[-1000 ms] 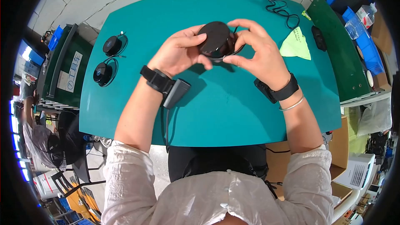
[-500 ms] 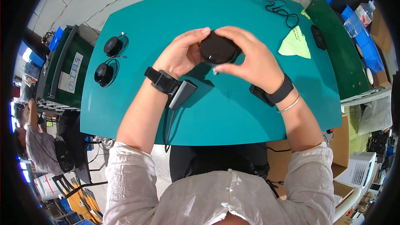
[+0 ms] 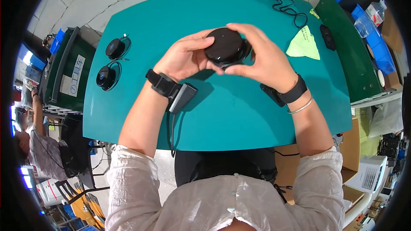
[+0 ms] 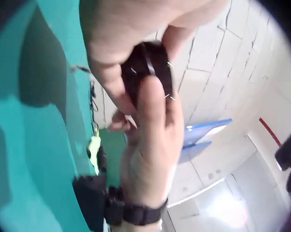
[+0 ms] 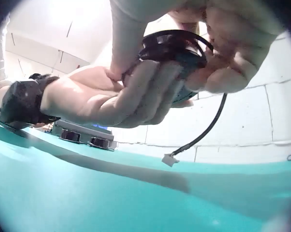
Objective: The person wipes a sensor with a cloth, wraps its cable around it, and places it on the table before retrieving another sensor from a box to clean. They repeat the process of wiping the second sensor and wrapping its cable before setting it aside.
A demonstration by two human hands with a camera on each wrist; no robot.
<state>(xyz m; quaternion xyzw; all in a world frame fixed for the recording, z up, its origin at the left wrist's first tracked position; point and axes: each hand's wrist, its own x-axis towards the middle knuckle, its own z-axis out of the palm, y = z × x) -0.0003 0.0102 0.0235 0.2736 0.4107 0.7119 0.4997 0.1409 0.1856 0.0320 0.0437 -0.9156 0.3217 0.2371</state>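
Observation:
Above the table, both hands hold a glossy black puck-shaped device with a thin black cable round its side. The cable's end hangs down with a white connector in the right wrist view. My left hand grips the left side, thumb on the top face and fingers below. My right hand holds the right side between thumb and fingers. On the table's left lie two similar black pucks, one farther back and one nearer, each with its own cable.
A coiled black cable, a pale green cloth and a dark oblong object lie at the right of the green table. Dark green cabinets flank it, left and right. Another person is at far left.
My right hand has shifted from fingering the cable to holding the puck's right side. The puck has tilted and turned. The left thumb moved to its far edge, then back onto its top.

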